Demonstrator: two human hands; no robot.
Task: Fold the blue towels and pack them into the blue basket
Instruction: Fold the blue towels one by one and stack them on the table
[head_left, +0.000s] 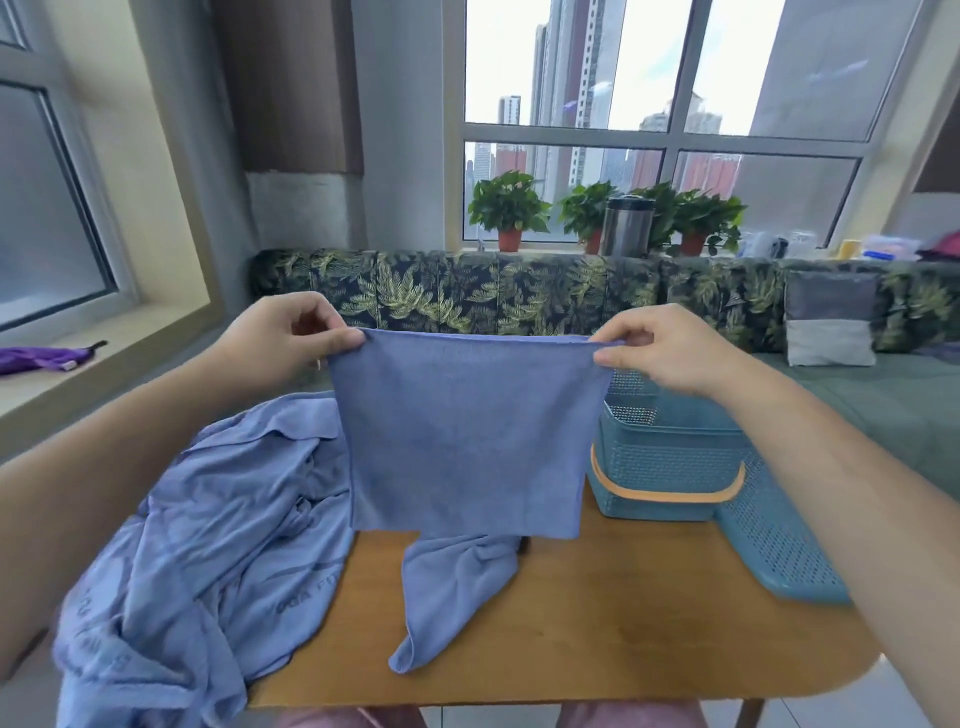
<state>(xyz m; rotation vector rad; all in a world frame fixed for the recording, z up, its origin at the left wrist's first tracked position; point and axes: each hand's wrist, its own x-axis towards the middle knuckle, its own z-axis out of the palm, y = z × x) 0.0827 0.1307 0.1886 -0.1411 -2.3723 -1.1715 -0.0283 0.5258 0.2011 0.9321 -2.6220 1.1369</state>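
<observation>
In the head view, the left hand (291, 338) at 10 o'clock and the right hand (660, 348) at 2 o'clock each pinch a top corner of a blue towel (467, 431), which hangs flat between them above the table (623, 623). The basket (670, 457) stands on the table at 3 o'clock, with a lid (774, 545) beside it at 4 o'clock. A heap (218, 519) of blue cloth spills over the table's edge at 8 o'clock, and a second towel (452, 597) lies crumpled at 6 o'clock.
</observation>
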